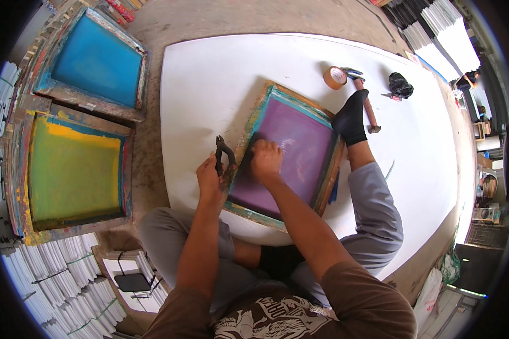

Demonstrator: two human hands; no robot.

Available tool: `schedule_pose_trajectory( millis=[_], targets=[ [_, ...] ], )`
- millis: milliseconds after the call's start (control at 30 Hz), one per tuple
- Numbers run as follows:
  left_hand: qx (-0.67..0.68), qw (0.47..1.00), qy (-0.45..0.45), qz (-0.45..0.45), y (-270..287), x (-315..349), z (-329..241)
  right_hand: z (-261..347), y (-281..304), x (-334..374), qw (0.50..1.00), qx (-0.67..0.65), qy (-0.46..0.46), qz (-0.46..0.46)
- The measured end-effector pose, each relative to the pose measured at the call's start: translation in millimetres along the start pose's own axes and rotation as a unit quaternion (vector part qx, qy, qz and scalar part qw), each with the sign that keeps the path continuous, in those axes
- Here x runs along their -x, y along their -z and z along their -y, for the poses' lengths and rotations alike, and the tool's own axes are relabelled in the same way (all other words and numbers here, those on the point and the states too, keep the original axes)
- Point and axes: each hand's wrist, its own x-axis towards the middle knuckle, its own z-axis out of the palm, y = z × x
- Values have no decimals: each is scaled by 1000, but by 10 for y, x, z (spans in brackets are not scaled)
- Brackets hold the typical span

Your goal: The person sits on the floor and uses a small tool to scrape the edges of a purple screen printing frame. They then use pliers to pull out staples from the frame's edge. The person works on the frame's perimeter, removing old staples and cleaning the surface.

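A wooden screen-printing frame (255, 213) with purple mesh (306, 151) lies tilted in front of me on a white board. Teal paint and worn stains cover its edges. My left hand (210, 179) is closed round dark pliers (225, 153) beside the frame's left edge, jaws pointing away from me. Over the left part of the mesh is my right hand (267, 161), its fingers curled in; what they hold, if anything, is hidden. My black-socked foot (353, 120) touches the frame's far right corner.
The white board (209, 68) also carries a tape roll (335, 77), a hammer (370, 110), a blue-handled tool (353, 73) and a black bundle (400, 86). Leftward lie frames with blue mesh (99, 59) and yellow-green mesh (76, 172). Stacked white sheets (68, 277) stand at the lower left.
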Motion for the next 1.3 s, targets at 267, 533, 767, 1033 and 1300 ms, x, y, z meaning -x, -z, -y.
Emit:
schedule_pose_trajectory(
  millis=[267, 533, 767, 1033, 1300],
  targets=[
    [43, 999, 23, -19, -134, 140, -132, 304, 282, -358, 989, -97, 66, -86],
    [36, 997, 36, -50, -40, 162, -56, 508, 209, -598, 980, -50, 187, -56],
    [27, 997, 17, -77, 63, 104, -32, 224, 302, -85, 955, -221, 199, -12],
    [38, 996, -17, -74, 52, 80, 14, -182, 328, 671, 884, -110, 417, 181],
    [26, 997, -32, -67, 46, 85, 41, -133, 206, 703, 876, -99, 458, 117]
  ],
)
